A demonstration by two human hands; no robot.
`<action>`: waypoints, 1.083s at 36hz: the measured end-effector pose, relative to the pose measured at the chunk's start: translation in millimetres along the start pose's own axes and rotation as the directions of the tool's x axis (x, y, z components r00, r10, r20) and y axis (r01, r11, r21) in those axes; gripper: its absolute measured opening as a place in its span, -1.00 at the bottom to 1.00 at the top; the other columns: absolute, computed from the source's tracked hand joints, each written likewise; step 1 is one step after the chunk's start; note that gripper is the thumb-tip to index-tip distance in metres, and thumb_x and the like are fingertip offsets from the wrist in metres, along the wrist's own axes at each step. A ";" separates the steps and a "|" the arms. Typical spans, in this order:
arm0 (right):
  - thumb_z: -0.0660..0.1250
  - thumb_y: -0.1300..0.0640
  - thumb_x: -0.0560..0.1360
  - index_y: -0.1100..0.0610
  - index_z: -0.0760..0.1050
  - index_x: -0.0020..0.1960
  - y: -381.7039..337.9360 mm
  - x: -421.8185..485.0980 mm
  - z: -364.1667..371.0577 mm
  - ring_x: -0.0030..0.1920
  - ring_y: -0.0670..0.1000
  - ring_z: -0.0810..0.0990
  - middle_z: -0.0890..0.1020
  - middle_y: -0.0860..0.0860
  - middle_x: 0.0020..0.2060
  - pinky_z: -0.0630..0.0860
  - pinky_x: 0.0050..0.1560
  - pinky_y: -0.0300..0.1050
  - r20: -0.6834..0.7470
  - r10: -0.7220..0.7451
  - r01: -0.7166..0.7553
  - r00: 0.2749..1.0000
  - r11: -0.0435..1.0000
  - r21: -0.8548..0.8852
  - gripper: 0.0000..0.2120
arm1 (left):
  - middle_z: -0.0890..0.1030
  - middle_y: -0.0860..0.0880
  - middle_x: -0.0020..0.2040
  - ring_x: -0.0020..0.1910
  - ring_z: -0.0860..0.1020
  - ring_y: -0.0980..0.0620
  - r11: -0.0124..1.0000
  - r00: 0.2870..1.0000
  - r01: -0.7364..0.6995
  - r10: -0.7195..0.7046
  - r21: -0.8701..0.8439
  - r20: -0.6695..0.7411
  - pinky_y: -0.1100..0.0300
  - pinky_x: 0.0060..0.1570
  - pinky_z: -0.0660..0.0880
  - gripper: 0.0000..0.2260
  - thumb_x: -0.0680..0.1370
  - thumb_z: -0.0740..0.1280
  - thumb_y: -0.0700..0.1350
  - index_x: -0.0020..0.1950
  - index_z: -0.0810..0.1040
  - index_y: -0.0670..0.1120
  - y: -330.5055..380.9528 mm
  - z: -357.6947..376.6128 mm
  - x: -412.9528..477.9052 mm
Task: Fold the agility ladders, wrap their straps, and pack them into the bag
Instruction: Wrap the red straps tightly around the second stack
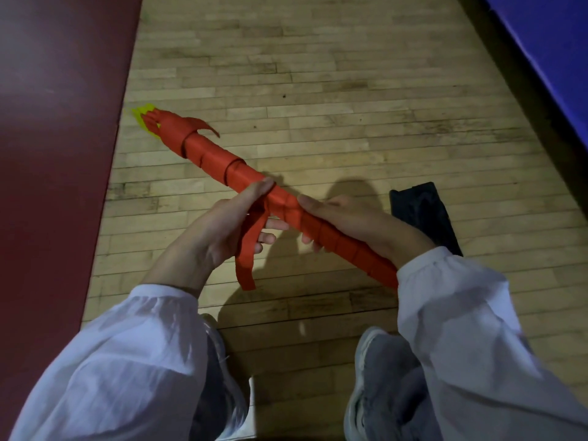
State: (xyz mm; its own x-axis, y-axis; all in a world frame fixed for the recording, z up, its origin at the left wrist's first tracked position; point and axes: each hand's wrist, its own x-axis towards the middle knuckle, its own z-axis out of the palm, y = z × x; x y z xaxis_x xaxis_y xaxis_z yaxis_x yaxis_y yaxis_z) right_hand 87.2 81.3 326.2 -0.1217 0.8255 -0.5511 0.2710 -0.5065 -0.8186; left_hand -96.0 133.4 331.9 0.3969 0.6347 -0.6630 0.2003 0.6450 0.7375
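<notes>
While the right hand (350, 224) curls round the folded ladder bundle (219, 163), which looks stiff and light, the left hand (222, 230) beside it pinches the limp strap tail (248, 259), probably best gripped close to the wrap

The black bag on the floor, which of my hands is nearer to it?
Right. The right hand grips the wrapped orange ladder just left of the bag; the left hand pinches the loose strap farther left, on the ladder's other side.

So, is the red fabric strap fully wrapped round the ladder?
Not fully: a loose strap end hangs from the left hand, off the ladder bundle.
</notes>
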 end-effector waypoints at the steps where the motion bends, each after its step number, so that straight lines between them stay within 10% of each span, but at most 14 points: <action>1: 0.20 -0.21 0.55 0.22 0.61 0.04 0.1 0.1 -0.3 -0.22 0.01 0.66 0.71 0.15 -0.12 0.59 -0.13 -0.14 -0.010 -0.003 0.003 1.000 1.000 -0.002 -0.50 | 0.68 -0.18 -0.04 -0.45 0.53 0.06 1.000 1.000 0.006 -0.006 0.004 0.002 0.28 -0.50 0.43 -0.59 0.54 0.25 0.21 0.05 0.58 -0.13 -0.5 -0.6 0.5; 17: 0.35 -0.26 0.44 -0.01 0.53 0.21 4.4 3.8 8.1 -0.05 -0.18 0.54 0.57 -0.14 -0.02 0.44 -0.19 -0.26 -0.207 -0.198 0.103 0.958 0.911 -0.400 -0.54 | 0.62 -0.17 -0.27 -0.56 0.47 0.10 0.992 0.994 -0.020 0.007 -0.123 -0.109 0.34 -0.60 0.37 -0.75 0.58 0.32 -0.06 0.11 0.54 -0.24 -5.3 -3.8 4.0; 39: 0.46 -0.13 0.40 -0.02 0.62 -0.24 -2.8 1.6 1.5 -0.23 -0.12 0.64 0.67 -0.07 -0.29 0.56 -0.13 -0.17 -0.211 -0.106 0.082 0.972 0.990 -0.118 -0.81 | 0.60 -0.08 -0.32 -0.51 0.54 0.07 0.989 0.998 -0.002 0.011 -0.151 0.059 0.30 -0.53 0.43 -0.85 0.58 0.26 -0.12 -0.06 0.55 -0.19 3.6 1.4 -4.6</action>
State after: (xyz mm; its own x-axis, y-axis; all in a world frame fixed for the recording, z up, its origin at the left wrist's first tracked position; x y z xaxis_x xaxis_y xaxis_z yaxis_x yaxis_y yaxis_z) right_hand 84.7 83.7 327.4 0.0549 0.9082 -0.4148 0.3714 -0.4042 -0.8359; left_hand -95.8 132.2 337.8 0.4511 0.6153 -0.6464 0.0622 0.7009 0.7106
